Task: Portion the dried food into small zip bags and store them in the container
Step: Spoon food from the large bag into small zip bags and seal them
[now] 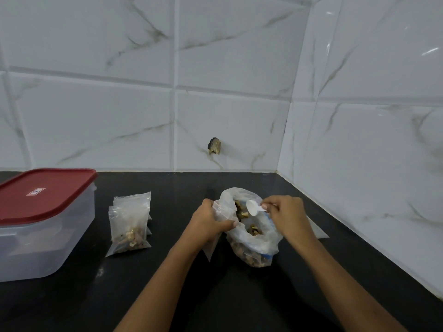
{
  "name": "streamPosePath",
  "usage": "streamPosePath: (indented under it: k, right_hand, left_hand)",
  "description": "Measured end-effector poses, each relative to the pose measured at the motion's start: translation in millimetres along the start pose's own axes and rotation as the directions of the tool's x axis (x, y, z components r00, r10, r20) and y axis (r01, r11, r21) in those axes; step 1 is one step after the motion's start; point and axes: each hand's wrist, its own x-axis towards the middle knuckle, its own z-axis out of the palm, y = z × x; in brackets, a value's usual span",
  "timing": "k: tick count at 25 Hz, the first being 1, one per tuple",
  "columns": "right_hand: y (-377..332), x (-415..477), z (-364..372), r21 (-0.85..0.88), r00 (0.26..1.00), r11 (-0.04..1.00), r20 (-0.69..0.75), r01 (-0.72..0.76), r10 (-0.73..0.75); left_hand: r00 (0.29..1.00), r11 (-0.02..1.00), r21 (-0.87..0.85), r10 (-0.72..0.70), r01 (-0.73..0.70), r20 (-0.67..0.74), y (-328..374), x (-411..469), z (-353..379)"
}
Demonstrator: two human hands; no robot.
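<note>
Gripping rim of crinkled plastic bag (261, 238) with left hand (211, 221), right hand (286, 212) pinching white scoop (253, 207)

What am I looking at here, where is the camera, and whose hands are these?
There is no machine here. A person wears one wide-angle camera on the head, which looks down at their own bare hands. On the black counter stand a clear container with its red lid on, filled small zip bags beside it, and a large plastic bag of dried food. The left hand grips that bag's rim. The right hand pinches a white scoop at its open mouth.
</note>
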Motion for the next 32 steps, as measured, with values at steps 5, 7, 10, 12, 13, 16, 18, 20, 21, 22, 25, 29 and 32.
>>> streamPosePath:
  k: [5, 7, 10, 12, 13, 16, 18, 20, 21, 22, 25, 29, 32]
  right_hand:
    - [6, 4, 20, -0.255, 0.971, 0.94, 0.14, 0.225, -0.195]
    - [5, 8, 23, -0.301, 0.961, 0.918, 0.184, 0.257, -0.209]
    - [0, 16, 26, -0.313, 0.966, 0.935, 0.239, 0.168, -0.093]
    - [-1, 16, 27, -0.163, 0.987, 0.985, 0.156, 0.055, -0.029]
    - [-1, 14, 27, -0.091, 0.993, 0.996, 0.117, 0.015, -0.004]
    - [-2, 9, 27, 0.02, 0.994, 0.998, 0.093, -0.059, 0.057]
    - [-3, 7, 25, 0.126, 0.987, 0.985, 0.128, -0.116, 0.1]
    - [-4, 5, 23, 0.239, 0.973, 0.952, 0.176, -0.192, 0.152]
    - [-4, 5, 22, 0.286, 0.962, 0.928, 0.2, -0.24, 0.188]
    - [-3, 5, 21, 0.324, 0.947, 0.898, 0.224, -0.297, 0.232]
    - [0, 10, 20, 0.421, 0.871, 0.767, 0.315, -0.484, 0.376]
    - [5, 16, 17, 0.542, 0.8, 0.59, 0.366, -0.599, 0.475]
    - [8, 12, 7, 0.583, 0.804, 0.56, 0.349, -0.589, 0.481]
  left_hand:
    - [0.993, 0.995, 0.035, -0.1, 0.098, 0.064, -3, 4, -1]
    - [0.985, 0.989, 0.047, -0.145, 0.141, 0.098, -3, 4, -1]
    - [0.976, 0.985, 0.022, -0.173, 0.172, 0.129, -4, 3, -1]
    - [0.973, 0.982, -0.002, -0.184, 0.186, 0.14, -4, 3, -1]
    - [0.972, 0.981, -0.017, -0.188, 0.192, 0.141, -5, 3, -2]
    - [0.972, 0.979, -0.058, -0.184, 0.194, 0.146, -5, 4, -1]
    - [0.973, 0.979, -0.071, -0.182, 0.193, 0.142, -5, 3, 0]
    - [0.976, 0.978, -0.092, -0.176, 0.189, 0.13, -6, 4, 0]
    - [0.976, 0.977, -0.101, -0.174, 0.187, 0.129, -7, 4, 1]
    - [0.976, 0.976, -0.109, -0.173, 0.188, 0.132, -7, 5, 1]
    - [0.977, 0.973, -0.141, -0.162, 0.181, 0.138, -10, 5, 1]
    - [0.983, 0.973, -0.169, -0.14, 0.16, 0.121, -12, 5, 1]
    - [0.991, 0.982, -0.141, -0.12, 0.128, 0.065, -9, 5, -1]
